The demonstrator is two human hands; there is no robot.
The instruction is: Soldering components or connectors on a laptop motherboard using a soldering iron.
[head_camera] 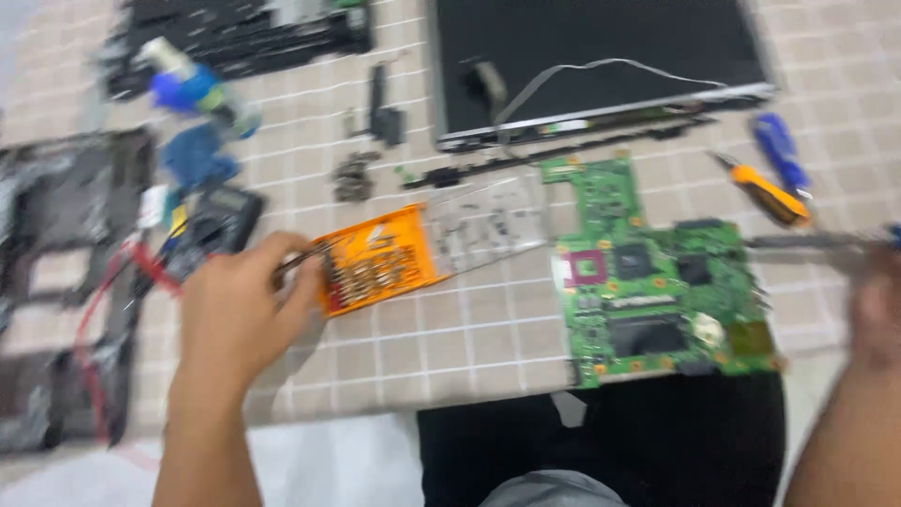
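My left hand (239, 305) reaches over the checked cloth with its fingers pinched on thin tweezers (298, 258), whose tip is at an orange screw box (375, 258) with a clear open lid (488, 223). My right hand (878, 305), blurred at the right edge, grips a long dark screwdriver (807, 242) whose shaft points left over a green laptop motherboard (662, 282). The board lies flat at the near edge of the cloth.
A laptop screen panel (601, 56) with a loose ribbon cable lies at the back. An orange tool (765, 192) and a blue tool (781, 155) lie to the right. A multimeter (218, 225) with red leads, a laptop chassis (66, 282), a keyboard (235, 38) and a spray bottle (192, 84) are on the left.
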